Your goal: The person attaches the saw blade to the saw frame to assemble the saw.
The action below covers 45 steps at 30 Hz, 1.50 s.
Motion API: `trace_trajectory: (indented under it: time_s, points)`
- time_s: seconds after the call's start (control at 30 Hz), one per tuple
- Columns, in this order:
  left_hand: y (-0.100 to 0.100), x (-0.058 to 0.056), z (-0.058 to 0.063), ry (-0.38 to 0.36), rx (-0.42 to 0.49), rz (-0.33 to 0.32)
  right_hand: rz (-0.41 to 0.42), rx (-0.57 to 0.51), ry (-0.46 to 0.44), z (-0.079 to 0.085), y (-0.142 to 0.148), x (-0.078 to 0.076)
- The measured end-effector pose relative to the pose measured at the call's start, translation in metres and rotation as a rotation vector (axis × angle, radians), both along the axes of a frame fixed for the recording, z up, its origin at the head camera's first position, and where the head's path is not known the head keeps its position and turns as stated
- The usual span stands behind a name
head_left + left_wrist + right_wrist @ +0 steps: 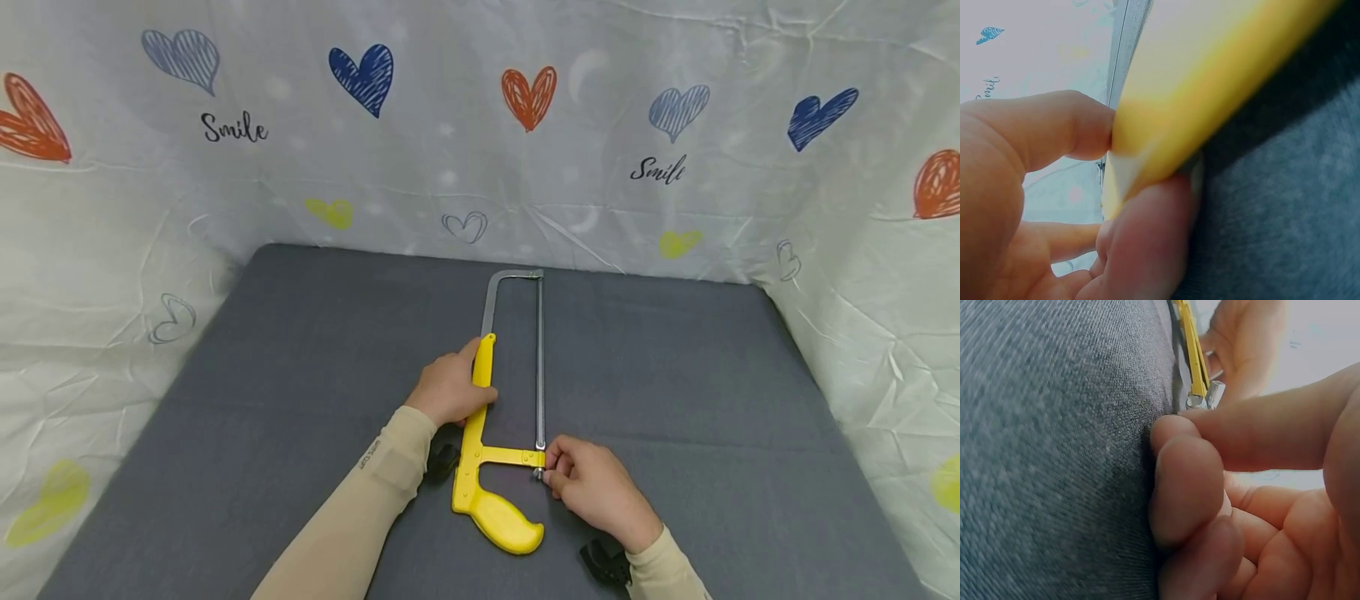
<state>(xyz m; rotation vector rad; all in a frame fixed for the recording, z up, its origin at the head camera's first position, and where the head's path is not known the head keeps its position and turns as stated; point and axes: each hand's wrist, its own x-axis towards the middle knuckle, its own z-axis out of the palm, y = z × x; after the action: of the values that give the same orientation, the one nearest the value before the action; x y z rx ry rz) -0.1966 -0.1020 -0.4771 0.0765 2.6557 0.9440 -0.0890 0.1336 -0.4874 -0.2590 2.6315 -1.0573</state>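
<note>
A hacksaw [507,522] with a yellow handle and a grey metal bow lies on the dark cloth, its blade side to the right. My left hand [452,385] grips the yellow upper frame between thumb and fingers; the left wrist view shows this yellow frame [1179,94] close up. Beside the lower end of the blade [540,358], my right hand [596,483] has its thumb and curled forefinger at the small metal wing nut [537,473], pinching there. In the right wrist view the wing nut [1213,394] shows just beyond the fingertips; the exact contact is partly hidden.
Dark grey cloth [315,333] covers the table. A white curtain [450,167] printed with hearts and "Smile" stands behind it and on both sides. Black wrist devices [604,562] sit below each hand.
</note>
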Motion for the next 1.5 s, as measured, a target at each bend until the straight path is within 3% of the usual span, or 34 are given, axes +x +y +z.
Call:
trace_trajectory:
  time_s: [0.23,0.6,0.8,1.5]
  points:
    - [-0.001,-0.001,0.002,0.003,0.001,-0.001,-0.032,-0.086,-0.068,0.005,0.002,-0.001]
    - [-0.001,-0.001,0.0,-0.003,-0.016,0.005,-0.147,0.019,-0.087,0.004,-0.01,0.002]
    - [-0.002,-0.001,0.0,0.001,-0.021,0.008,-0.139,0.042,-0.043,0.0,-0.011,0.001]
    - [0.001,0.001,0.001,-0.001,-0.016,0.014,-0.107,0.021,-0.033,0.002,-0.007,0.002]
